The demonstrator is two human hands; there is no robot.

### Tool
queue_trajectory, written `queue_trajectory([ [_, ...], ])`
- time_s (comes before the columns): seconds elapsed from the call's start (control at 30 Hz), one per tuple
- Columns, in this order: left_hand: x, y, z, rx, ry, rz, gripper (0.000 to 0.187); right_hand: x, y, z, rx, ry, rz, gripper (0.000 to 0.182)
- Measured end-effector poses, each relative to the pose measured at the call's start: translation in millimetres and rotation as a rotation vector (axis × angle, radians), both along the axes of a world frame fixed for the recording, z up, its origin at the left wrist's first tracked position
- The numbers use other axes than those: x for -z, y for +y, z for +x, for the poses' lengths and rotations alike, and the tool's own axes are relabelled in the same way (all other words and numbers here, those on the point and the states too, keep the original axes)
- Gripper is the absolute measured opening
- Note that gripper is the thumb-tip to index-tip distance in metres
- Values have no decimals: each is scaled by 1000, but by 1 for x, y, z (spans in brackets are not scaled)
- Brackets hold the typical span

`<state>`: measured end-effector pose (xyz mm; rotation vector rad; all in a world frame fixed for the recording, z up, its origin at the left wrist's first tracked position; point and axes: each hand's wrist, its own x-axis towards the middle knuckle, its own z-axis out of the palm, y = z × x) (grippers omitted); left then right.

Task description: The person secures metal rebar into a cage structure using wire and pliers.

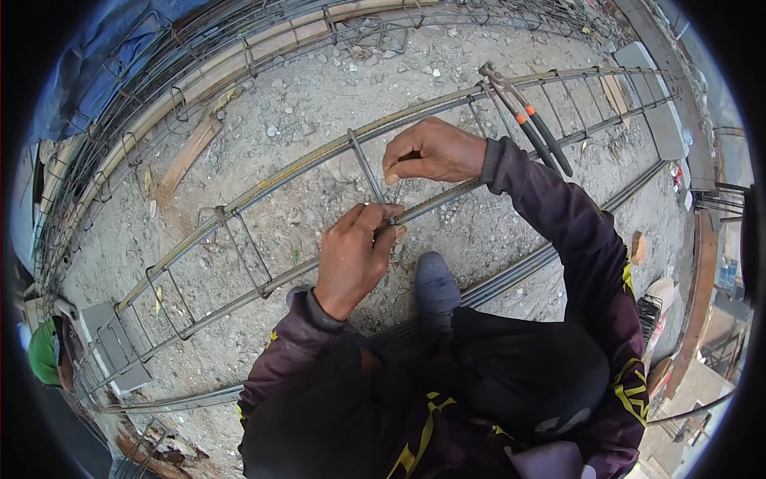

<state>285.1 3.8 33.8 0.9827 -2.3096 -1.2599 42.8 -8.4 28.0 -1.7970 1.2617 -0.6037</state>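
A long rebar frame with square stirrups lies across the gravel ground. My left hand is closed on the near bar, where a stirrup meets it. Just above and to the right, my right hand has thumb and forefinger pinched on a thin wire that rises from that joint. Pliers-like cutters with black and orange handles rest across the frame to the right of my right hand.
More bundled rebar and stirrups curve along the far side. A wood piece lies on the gravel. Grey blocks sit under the frame's ends. Loose bars run near my shoe. A green-capped person is at far left.
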Motion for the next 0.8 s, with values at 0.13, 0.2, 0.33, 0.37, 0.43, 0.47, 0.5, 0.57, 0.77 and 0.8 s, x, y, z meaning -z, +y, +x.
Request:
queue_trajectory([
  [0.13, -3, -1, 1, -4, 4, -14, 21, -3, 15, -4, 71, -65, 133, 24],
  [0.2, -3, -2, 0, 10, 1, -22, 20, -8, 18, -4, 72, 28, 99, 16],
  [0.33, 1, -1, -1, 6, 20, -10, 21, -13, 16, -4, 29, 56, 15, 17],
  [0.37, 1, -1, 0, 9, 24, -18, 21, -8, 17, -4, 26, 45, 42, 19],
  [0.43, 0, -1, 0, 15, 18, -26, 20, -9, 18, -4, 36, 16, 121, 20],
  [0.47, -1, -2, 0, 18, 7, -24, 20, -13, 21, -5, 53, -2, 177, 21],
  [0.5, -3, -2, 0, 21, -3, -21, 20, -15, 22, -5, 69, -21, 234, 21],
  [0.57, -6, -3, -1, 25, -15, -5, 19, -14, 24, -5, 106, -73, 307, 18],
  [0.77, -4, -2, -2, 38, -20, 21, 17, 0, 25, -6, 4, 37, 341, 21],
  [0.8, -5, -2, -3, 40, -27, 28, 17, -2, 24, -7, -37, 115, 347, 22],
])
